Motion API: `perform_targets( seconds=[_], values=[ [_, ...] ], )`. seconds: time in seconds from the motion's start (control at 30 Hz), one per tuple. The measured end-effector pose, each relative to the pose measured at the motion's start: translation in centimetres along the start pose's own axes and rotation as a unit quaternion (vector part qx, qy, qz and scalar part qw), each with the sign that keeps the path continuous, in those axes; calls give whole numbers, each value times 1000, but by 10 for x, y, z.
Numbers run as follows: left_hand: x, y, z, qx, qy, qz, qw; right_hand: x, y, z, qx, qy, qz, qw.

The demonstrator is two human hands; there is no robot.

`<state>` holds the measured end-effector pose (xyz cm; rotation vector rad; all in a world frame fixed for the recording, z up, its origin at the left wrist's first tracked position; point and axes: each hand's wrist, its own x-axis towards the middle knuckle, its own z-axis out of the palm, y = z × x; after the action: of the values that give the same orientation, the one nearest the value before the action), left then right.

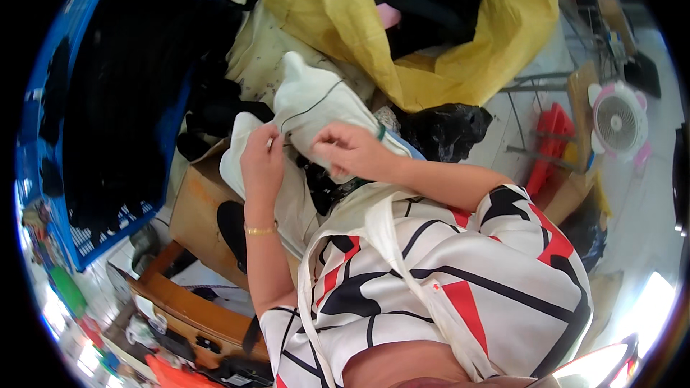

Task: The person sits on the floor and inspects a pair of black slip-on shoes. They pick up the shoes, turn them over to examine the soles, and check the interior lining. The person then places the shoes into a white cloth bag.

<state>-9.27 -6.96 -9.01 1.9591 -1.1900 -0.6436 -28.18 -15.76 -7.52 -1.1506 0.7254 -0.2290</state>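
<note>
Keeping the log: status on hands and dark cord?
Left hand beside dark cord, grip unclear. Right hand curled near white cloth. Yellow bag beyond, apparently not blocking.

Free to pass between left hand and right hand above white fabric, save for thin dark cord. Blocked leftward by blue basket, ahead by yellow sack, rightward by black plastic bag, low left by cardboard box.
</note>
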Motion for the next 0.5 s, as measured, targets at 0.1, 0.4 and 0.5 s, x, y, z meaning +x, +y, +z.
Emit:
perform_targets(
  seconds=[0.1, 0.4, 0.5],
  values=[
    [-25, 15, -5, -202, -58, -122, 970, 4, 13, 13, 215, -39, 112, 969],
    [-71, 42, 2, -254, -62, -208, 942, 17, 21, -5, 403, -154, 210, 877],
    [-74, 54, 8, -228, -67, -232, 943, 18, 16, -13, 486, -126, 206, 840]
  ],
)
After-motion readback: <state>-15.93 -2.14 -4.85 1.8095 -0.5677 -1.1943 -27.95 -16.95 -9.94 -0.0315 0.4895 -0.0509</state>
